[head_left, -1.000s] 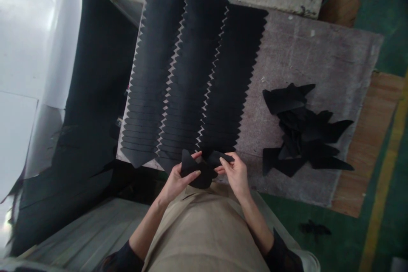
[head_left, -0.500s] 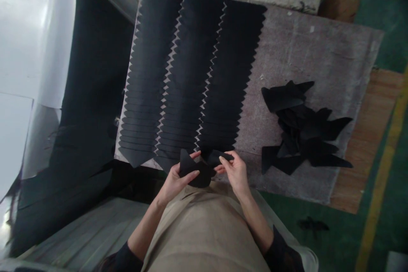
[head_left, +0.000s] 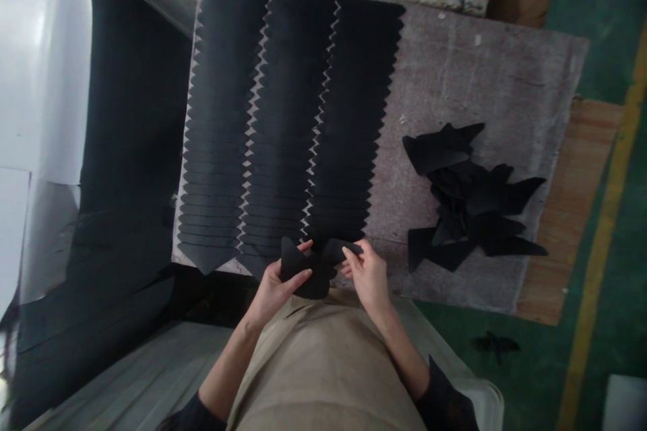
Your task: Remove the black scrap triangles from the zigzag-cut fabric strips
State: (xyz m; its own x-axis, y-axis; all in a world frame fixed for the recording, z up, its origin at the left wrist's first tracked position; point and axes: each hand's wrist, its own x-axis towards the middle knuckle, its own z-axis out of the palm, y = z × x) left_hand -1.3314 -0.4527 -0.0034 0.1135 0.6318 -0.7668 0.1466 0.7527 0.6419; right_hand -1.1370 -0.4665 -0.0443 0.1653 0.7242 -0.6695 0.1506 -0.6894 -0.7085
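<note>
Close to my body, both hands hold a black cut sheet piece (head_left: 318, 276) with pointed lobes. My left hand (head_left: 275, 286) pinches its left part between thumb and fingers. At the opposite end, my right hand (head_left: 368, 273) grips a lobe the same way. Just beyond my hands lie three rows of overlapping black pieces (head_left: 283, 94), their edges forming zigzags on a greyish-brown board (head_left: 445, 74). To the right, a loose pile of black pieces (head_left: 470, 195) rests on that board. The material could be fabric or leather; I cannot tell.
Plywood (head_left: 581, 195) shows under the board's right side. A large black sheet (head_left: 136, 121) hangs or lies at the left, beside white sheeting (head_left: 45, 67). On the green floor (head_left: 449, 337) are a dark scrap (head_left: 498, 345) and a yellow line (head_left: 599, 249).
The view has shifted slightly, so the board and pile appear further left. Both hands keep their hold on the black piece, with barely any movement.
</note>
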